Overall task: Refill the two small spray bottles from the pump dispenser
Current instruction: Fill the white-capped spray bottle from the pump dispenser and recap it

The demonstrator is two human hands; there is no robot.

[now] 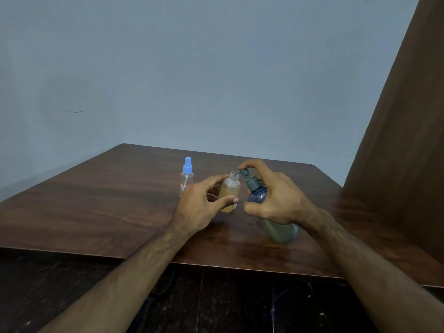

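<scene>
Three bottles counted on the wooden table (96, 203): two small spray bottles and one pump dispenser. The capped spray bottle (186, 178), clear with a blue spray top, stands upright just beyond and left of the left hand (204, 203); it carries a small label with red and blue print, too small to read. The open spray bottle (230, 191), cap off and filled with amber liquid to near its shoulder, is held upright between the left thumb and fingers. The right hand (274, 200) grips the pump dispenser (266, 207), tilted toward the open bottle, with a finger on the pump head and the nozzle at the bottle's mouth. No writing is visible on the dispenser. Bare tabletop lies left of the left hand and nearer than both hands, up to the front edge.
</scene>
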